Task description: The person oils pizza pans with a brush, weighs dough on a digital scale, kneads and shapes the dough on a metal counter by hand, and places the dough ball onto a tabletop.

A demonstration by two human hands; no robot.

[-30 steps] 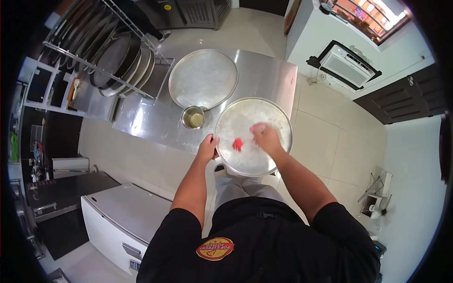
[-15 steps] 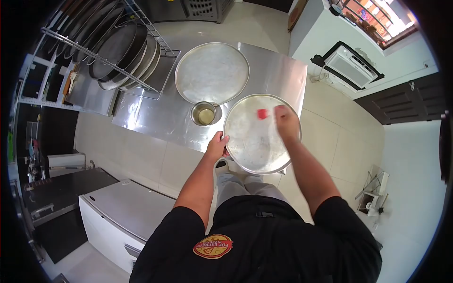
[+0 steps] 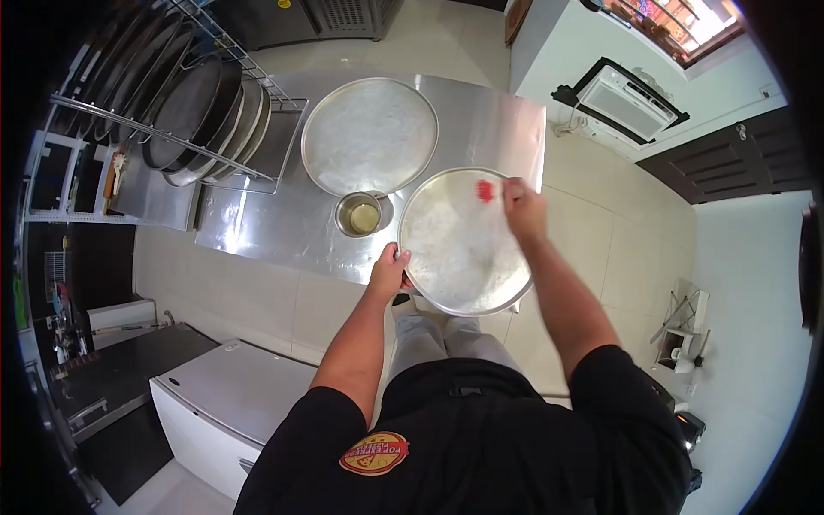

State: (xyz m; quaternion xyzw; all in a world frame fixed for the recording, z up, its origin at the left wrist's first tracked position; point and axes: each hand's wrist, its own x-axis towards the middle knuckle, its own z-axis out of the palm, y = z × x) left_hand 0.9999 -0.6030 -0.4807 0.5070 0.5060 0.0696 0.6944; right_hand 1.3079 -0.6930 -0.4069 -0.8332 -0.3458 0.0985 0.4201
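Note:
My left hand (image 3: 390, 271) grips the near-left rim of a round metal pizza pan (image 3: 455, 249), thumb on top and fingers underneath. The pan overhangs the table's front edge. Over its far right part, my right hand (image 3: 524, 211) is closed around a basting brush (image 3: 485, 190) with a red head; its handle is mostly hidden or blurred. The brush head is over the pan's upper area, and contact is hard to judge. Left of this pan stands a metal cup (image 3: 362, 215) with yellowish liquid in it. Behind the cup lies a second round pan (image 3: 371, 133).
Both pans and the cup are on a stainless steel table (image 3: 283, 232). A wire rack (image 3: 287, 137) with several dark and light pans stands on its left. A white chest-like appliance (image 3: 240, 386) is at the lower left. An air conditioner (image 3: 631, 103) sits in the right wall.
My right hand has moved the brush toward the far edge of the pan. My left hand keeps its grip on the rim. The whole view has shifted slightly.

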